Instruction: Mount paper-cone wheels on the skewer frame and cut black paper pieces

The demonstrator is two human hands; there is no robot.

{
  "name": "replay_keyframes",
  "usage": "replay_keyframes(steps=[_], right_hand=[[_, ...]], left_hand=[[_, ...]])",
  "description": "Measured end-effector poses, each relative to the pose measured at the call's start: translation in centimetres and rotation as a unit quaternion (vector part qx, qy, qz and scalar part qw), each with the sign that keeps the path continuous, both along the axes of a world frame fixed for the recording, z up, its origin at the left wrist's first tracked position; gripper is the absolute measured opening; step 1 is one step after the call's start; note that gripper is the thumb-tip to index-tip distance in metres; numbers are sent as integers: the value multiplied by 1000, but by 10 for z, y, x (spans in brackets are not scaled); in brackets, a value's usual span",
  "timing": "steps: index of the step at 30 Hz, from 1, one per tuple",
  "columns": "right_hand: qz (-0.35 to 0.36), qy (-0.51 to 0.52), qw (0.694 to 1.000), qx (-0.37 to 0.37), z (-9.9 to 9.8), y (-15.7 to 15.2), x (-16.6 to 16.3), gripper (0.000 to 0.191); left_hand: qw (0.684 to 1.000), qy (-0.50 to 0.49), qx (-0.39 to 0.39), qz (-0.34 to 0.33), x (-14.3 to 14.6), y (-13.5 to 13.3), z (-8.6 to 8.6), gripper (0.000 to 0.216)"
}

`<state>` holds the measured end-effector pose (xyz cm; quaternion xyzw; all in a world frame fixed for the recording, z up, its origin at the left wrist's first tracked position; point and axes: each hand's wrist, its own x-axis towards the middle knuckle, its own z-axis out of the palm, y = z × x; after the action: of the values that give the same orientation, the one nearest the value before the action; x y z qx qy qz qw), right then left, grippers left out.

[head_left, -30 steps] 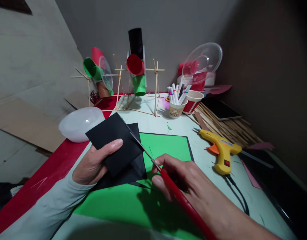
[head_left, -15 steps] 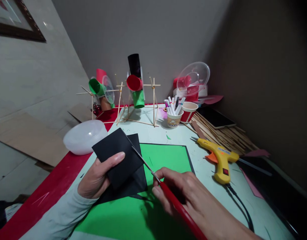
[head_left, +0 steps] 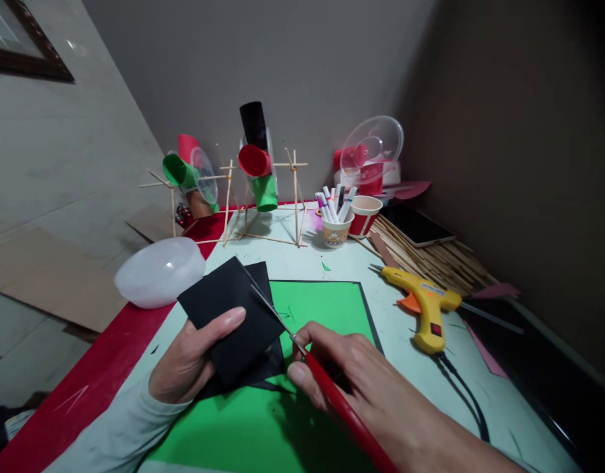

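My left hand (head_left: 196, 351) grips a square piece of black card (head_left: 228, 299), thumb on top and the other fingers hidden underneath. My right hand (head_left: 364, 374) is closed around the red-handled scissors (head_left: 324, 381), whose blades lie along the card's upper right edge. Below the held piece, another black sheet (head_left: 275, 358) shows partly, resting over a large green sheet (head_left: 322, 305). Thin dark slivers lie on the green near the blades.
A yellow glue gun (head_left: 427, 305) with a cord lies to the right. Behind stand a cup of markers (head_left: 336, 233), a red-and-white cup (head_left: 365, 217), wooden sticks (head_left: 425, 259) and a stick frame with coloured tubes (head_left: 296, 203). A translucent bowl (head_left: 159, 272) sits at left.
The whole view has shifted slightly left. More thin dark slivers show on the green sheet beside the blades. Both hands keep their hold on the card and scissors.
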<state>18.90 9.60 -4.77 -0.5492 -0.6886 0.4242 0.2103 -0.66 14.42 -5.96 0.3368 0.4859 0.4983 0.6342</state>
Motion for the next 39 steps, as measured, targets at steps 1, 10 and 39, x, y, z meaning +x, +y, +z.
replay_keyframes(steps=[1,10,39], right_hand=[[-2,-7,1000,1,-1,0,0,27],[9,7,1000,27,-7,-3,-1,27],[-2,-15,1000,7,-11,-2,-3,17]], left_hand=[[1000,1,-2,1,0,0,0,69],[1000,3,0,17,1,-1,1,72],[998,4,-40,-51,2,-7,-2,62]])
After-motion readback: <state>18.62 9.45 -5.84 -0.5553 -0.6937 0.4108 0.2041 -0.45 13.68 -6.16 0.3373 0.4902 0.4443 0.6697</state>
